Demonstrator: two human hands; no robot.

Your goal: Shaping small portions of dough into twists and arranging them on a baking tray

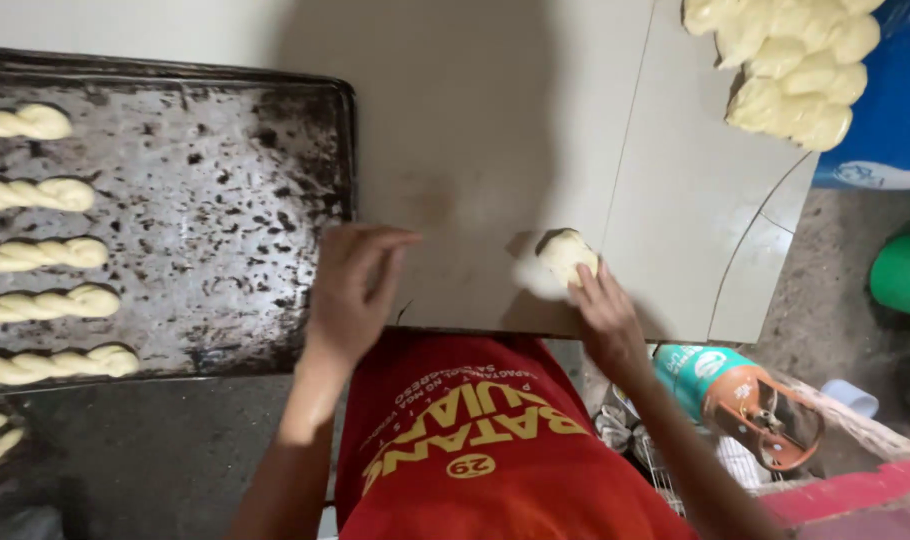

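**A:** Where is the dough being worked right now?

**B:** A small dough piece [565, 255] lies on the pale table [495, 120], close to its near edge. The right hand [603, 312] rests its fingertips on the near side of the piece, fingers held together and pressing rather than pinching.

**A:** And the other hand?

**B:** The left hand [350, 290] hovers loosely spread over the table beside the tray's near right corner, holding nothing.

**A:** How much looks finished?

**B:** Five twisted dough sticks [40, 250] lie in a row along the left side of the dark baking tray [225, 200]; the rest of the tray is bare. So I'd judge the work under way, not near its end.

**A:** What's left?

**B:** A pile of dough lumps [790, 65] sits at the table's far right corner, unshaped, plus the piece in hand.
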